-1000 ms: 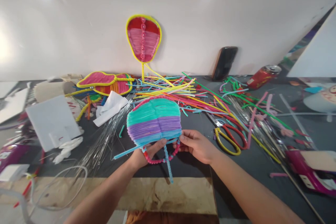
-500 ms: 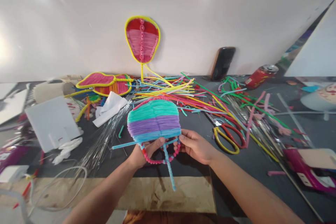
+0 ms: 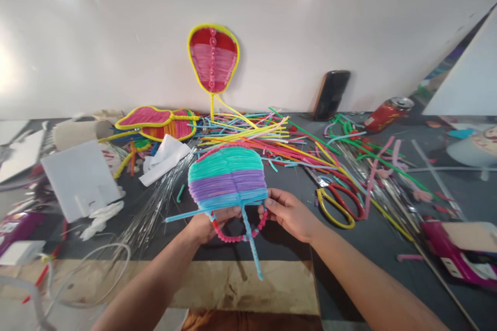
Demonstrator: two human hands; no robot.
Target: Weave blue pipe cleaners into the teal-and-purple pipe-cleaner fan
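Fan [image 3: 228, 181] is up over the bench [image 3: 287, 248], mid-view, right in front of the person, held in both hands. Its stripes run green, purple, then blue, w/ a pink rim [image 3: 233, 238] showing at top and looping round an open gap at the bottom.

L hand [image 3: 212, 223] is at fan's 7 o'clock, closed round the lower edge, thumb near the twisted blue stem [image 3: 250, 240]; its other fingers are mostly hidden behind, so can't tell their exact grip. R hand [image 3: 289, 214], at 4 o'clock, has fingers curled in, thumb & fingertips pinching the rim. Stem points to 5 o'clock; a loose blue strand [image 3: 182, 214] sticks out toward 8.

Round the fan: at 12, a heap of coloured sticks [image 3: 248, 132], w/ a yellow-rimmed paddle [image 3: 213, 57] upright by the wall beyond. Phone [image 3: 332, 95] leans at 2, red can [image 3: 389, 115] tilted btwn 2 & 3, scissors [image 3: 337, 208] at 3, nearest R hand. Crumpled paper [image 3: 165, 160] at 10, white card [image 3: 81, 181] at 9.
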